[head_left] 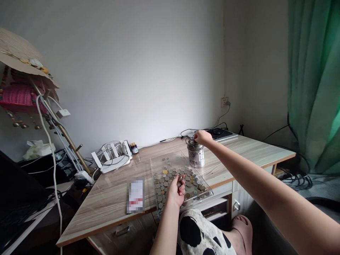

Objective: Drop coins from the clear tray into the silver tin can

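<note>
A clear plastic tray [156, 163] lies on the wooden desk [111, 198], holding several coins [164, 177]. My left hand [176, 189] rests over the tray's near part, fingers curled on a few coins. Behind the tray stands a silver tin can [196, 156]. My right hand [202, 136] is stretched out to the can's open top, fingertips pinched right at the rim; whether a coin is between them is too small to tell.
A phone [135, 195] lies left of the tray. A white router [113, 157] and a small jar [134, 148] sit at the back left, a laptop [221, 134] with cables at the back right. A green curtain [313, 85] hangs right. My knees are under the desk's front edge.
</note>
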### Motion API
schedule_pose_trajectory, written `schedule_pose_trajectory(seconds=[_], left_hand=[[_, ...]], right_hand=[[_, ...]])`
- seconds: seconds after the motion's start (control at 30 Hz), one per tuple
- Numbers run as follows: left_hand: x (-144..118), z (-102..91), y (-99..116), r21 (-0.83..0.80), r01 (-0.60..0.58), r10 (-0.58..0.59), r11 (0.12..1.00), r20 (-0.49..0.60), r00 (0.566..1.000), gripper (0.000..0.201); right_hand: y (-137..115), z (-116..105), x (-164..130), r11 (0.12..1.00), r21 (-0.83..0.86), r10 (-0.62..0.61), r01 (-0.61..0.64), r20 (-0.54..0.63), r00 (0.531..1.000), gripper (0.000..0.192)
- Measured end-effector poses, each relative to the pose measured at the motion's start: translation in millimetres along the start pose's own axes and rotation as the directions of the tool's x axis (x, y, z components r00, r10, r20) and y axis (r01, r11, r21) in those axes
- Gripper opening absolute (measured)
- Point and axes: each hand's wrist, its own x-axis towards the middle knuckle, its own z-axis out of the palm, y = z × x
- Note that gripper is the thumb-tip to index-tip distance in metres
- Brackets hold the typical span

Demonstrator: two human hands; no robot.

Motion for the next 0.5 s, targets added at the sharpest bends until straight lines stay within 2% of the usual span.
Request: schedule_pose_trajectory(seconds=[0.17, 0.3, 0.4, 0.47, 0.5], left_hand=[[2, -2.3, -4, 0.069, -0.019, 0.018, 0.997, 0.006, 1.0, 0.028], [3, 0.4, 0, 0.075, -0.012, 0.01, 0.997, 0.016, 1.0, 0.03], [3, 2.1, 2, 0.062, -0.011, 0.01, 0.998, 0.011, 1.0, 0.031], [5, 2.1, 2, 0.045, -0.017, 0.017, 0.999, 0.012, 1.0, 0.032], [6, 1.8, 1, 0.035, -0.023, 0.022, 0.999, 0.009, 1.0, 0.032]], right_hand=[[-7, 9, -4, 0.997, -0.054, -0.051, 0.053, 0.051, 0.997, 0.031], [-13, 2, -12, 0.992, -0.059, -0.107, 0.113, 0.086, 0.991, 0.032], [-25, -5, -34, 0.985, -0.042, -0.163, 0.167, 0.096, 0.982, 0.031], [-37, -6, -61, 0.956, 0.02, -0.291, 0.292, 0.176, 0.941, 0.03], [-43, -4, -76, 0.923, 0.074, -0.384, 0.377, 0.24, 0.892, 0.03]])
